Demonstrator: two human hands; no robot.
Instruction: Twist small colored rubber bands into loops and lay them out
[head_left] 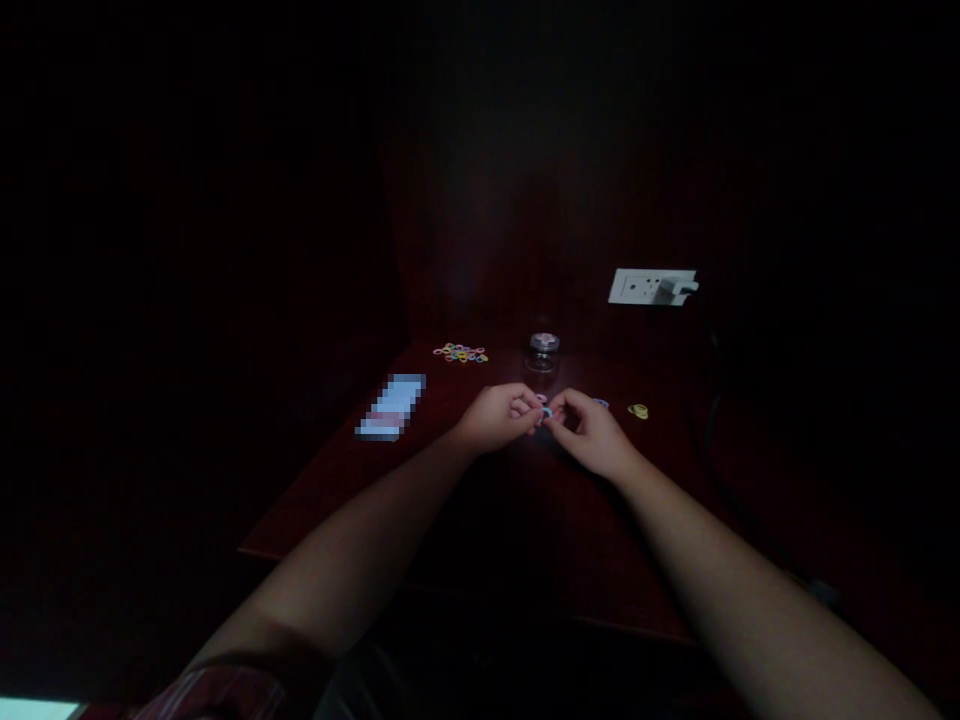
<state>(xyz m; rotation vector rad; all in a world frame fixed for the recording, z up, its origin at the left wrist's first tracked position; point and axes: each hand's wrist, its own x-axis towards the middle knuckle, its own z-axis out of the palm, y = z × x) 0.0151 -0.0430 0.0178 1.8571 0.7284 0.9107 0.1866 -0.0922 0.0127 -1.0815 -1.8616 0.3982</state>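
My left hand (pixel 499 418) and my right hand (pixel 592 438) meet over the dark red table, fingertips pinched close together. Between them is a small light-blue elastic hair band (pixel 547 412), gripped from both sides. A pink band (pixel 541 398) shows just behind the fingertips; whether it touches them I cannot tell. Partly hidden by my right hand lies a purple band (pixel 601 403). Farther right are yellow bands (pixel 638 411). A clear jar (pixel 541 366) with a lid on top stands beyond my hands. Several mixed-colour bands (pixel 461 353) lie in a loose pile at the back left.
A pixelated bright rectangle, apparently a phone (pixel 392 408), lies left of my hands. On the back wall is a white socket panel (pixel 636 287) with a plug (pixel 679 290) in it. A dark cable (pixel 709 430) hangs at the right. The surroundings are very dark.
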